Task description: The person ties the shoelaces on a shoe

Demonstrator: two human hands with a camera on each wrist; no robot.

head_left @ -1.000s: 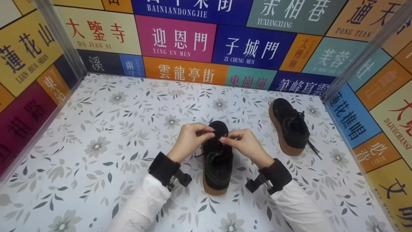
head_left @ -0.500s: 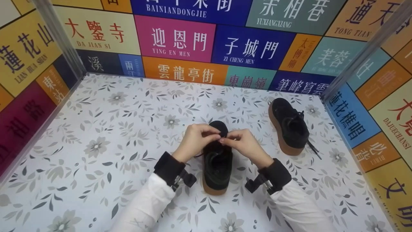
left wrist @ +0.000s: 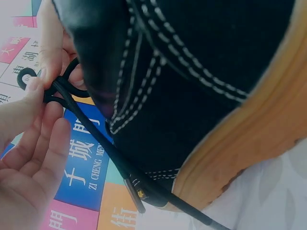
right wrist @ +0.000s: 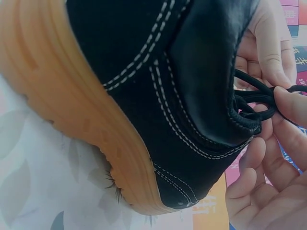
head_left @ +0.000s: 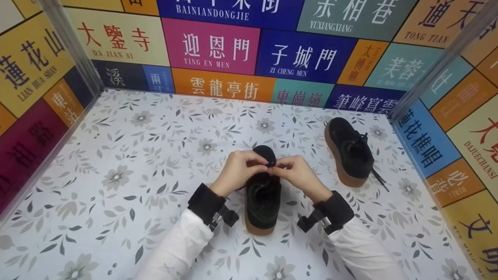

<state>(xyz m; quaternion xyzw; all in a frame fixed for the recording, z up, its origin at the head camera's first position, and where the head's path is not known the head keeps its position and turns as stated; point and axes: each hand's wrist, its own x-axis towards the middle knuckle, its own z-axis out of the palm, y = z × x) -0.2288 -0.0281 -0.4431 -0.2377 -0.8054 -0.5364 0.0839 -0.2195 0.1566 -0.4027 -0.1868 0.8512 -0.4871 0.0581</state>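
A black shoe (head_left: 264, 210) with a tan gum sole and white stitching stands upright on the floral surface, toe pointing away. My left hand (head_left: 238, 171) and right hand (head_left: 297, 174) meet over its front. In the left wrist view, the thumb and fingertips of my left hand (left wrist: 29, 148) pinch the black shoelace (left wrist: 91, 123) where it crosses and loops; a long end hangs past the shoe's side. Across from it, my right hand (right wrist: 266, 182) pinches the same lace (right wrist: 254, 82) just above the shoe's opening. Fingers partly hide the crossing.
A second black shoe (head_left: 350, 153) with a tan sole stands at the back right, its lace end trailing on the surface. Colourful panels with printed characters (head_left: 218, 46) wall the back and both sides. The white floral surface (head_left: 116, 217) lies beneath everything.
My left hand has moved right over the shoe, so its fingertips now meet those of my right hand at the lace. The right hand and both shoes have stayed nearly in place.
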